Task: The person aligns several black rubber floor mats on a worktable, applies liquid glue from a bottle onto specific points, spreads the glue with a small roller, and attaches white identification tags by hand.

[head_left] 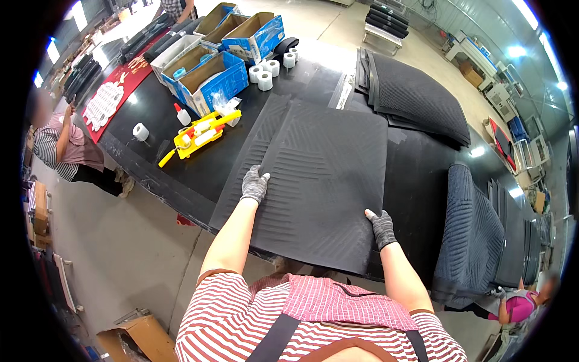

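Spanning the ribbed upper mat (pixel 329 181), the person's two gloved hands are set well apart in the head view, one to each side! The mat lies flat and dark on the table (pixel 413 181), overlapping the lower mat (pixel 248 154), whose ribbed strip shows along the left. Over on the right, the right hand (pixel 381 229) has its thumb on top at the edge and appears clamped on it, though the fingers underneath are hidden. Across to the left hand (pixel 254 184): it lies over the lower mat, thumb right by the upper one's edge, and whether it pinches that edge or merely presses there, I cannot tell.

Now for good handling, as I judge it: both hands want the same height and an even pull, because a broad, bendy sheet like this could skew or buckle if one side leads. The left thumb needs care, since it could catch both layers at once. A flat palm would guard the ribs better than hard fingertips. Ahead on the left sit the yellow tray (pixel 187 151) and the white bottle (pixel 183 117), far side right the black mat stack (pixel 416 90); a wide swing might clip them, so low and steady!
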Demonstrator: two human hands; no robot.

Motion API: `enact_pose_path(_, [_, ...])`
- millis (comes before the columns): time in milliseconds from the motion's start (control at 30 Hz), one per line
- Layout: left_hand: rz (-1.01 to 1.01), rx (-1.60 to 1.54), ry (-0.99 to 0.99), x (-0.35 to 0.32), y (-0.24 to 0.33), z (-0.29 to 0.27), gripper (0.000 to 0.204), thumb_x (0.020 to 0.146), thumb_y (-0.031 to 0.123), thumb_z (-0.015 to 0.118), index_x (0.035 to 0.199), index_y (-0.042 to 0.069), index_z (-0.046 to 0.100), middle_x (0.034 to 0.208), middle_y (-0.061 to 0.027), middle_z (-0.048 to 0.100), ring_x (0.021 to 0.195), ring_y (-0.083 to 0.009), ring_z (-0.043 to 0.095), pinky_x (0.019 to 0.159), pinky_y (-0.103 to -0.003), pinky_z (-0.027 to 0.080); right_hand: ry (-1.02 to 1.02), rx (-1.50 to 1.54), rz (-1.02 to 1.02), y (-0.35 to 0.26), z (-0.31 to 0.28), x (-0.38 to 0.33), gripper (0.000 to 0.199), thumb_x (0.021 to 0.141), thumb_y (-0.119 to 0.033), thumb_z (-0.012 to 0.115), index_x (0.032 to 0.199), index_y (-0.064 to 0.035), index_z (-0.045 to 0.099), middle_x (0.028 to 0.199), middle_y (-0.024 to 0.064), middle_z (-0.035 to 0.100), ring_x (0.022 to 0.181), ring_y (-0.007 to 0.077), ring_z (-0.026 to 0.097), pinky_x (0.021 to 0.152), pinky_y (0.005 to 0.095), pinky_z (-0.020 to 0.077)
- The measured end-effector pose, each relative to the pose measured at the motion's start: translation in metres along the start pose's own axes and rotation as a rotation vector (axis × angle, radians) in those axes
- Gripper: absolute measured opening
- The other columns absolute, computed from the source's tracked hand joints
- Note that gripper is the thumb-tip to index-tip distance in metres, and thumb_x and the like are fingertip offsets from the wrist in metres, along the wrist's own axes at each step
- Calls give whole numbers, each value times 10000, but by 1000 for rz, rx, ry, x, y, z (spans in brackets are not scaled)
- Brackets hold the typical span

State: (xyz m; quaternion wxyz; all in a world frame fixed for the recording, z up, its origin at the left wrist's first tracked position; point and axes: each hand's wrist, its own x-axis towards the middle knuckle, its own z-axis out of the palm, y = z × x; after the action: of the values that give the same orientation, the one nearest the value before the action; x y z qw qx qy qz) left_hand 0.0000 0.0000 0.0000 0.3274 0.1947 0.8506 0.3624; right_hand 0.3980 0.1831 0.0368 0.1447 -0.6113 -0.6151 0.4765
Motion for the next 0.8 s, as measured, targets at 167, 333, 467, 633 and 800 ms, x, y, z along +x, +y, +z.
enact_pose_path(167, [353, 638, 478, -28, 21, 13, 611, 870, 383, 632, 1389, 123, 442, 1488, -147, 351, 1420, -311, 246, 1111, -539, 247, 91, -271, -2, -4, 29, -5, 603, 817, -416, 729, 1133, 80, 596, 1032, 196, 674, 916, 258, 648, 821, 356, 508])
enact_pose_path(333, [1103, 630, 166, -97, 70, 101, 626, 811, 449, 648, 1343, 163, 483, 1421, -89, 406, 1328, -295, 360, 1080, -524, 268, -70, -1, 91, 45, -14, 3, 596, 851, -559, 589, 941, 23, 686, 879, 178, 698, 836, 278, 662, 777, 397, 501])
enact_pose_path(467, [982, 721, 88, -93, 65, 97, 619, 748, 405, 724, 1286, 177, 517, 1341, -67, 444, 1262, -262, 388, 988, -463, 330, 94, -21, -207, 42, -67, -40, 502, 854, -426, 639, 1135, -11, 609, 1107, 160, 660, 1070, 282, 617, 935, 355, 468])
enact_pose_path(633, [626, 959, -140, -77, 99, 95, 684, 889, 438, 580, 1465, 156, 343, 1552, -112, 254, 1455, -318, 157, 1139, -560, 159, 798, -40, -364, 122, -254, -76, 347, 850, -225, 649, 1127, -26, 589, 1059, 127, 649, 973, 228, 612, 898, 351, 479])
enact_pose_path(800, [1002, 547, -35, -134, 154, 184, 472, 898, 266, 604, 1308, 48, 521, 1360, -168, 497, 1304, -352, 411, 1094, -458, 326, 1269, 172, 367, 297, -421, -124, 487, 838, -295, 662, 1217, -8, 555, 1196, 174, 628, 1118, 283, 597, 970, 358, 455])
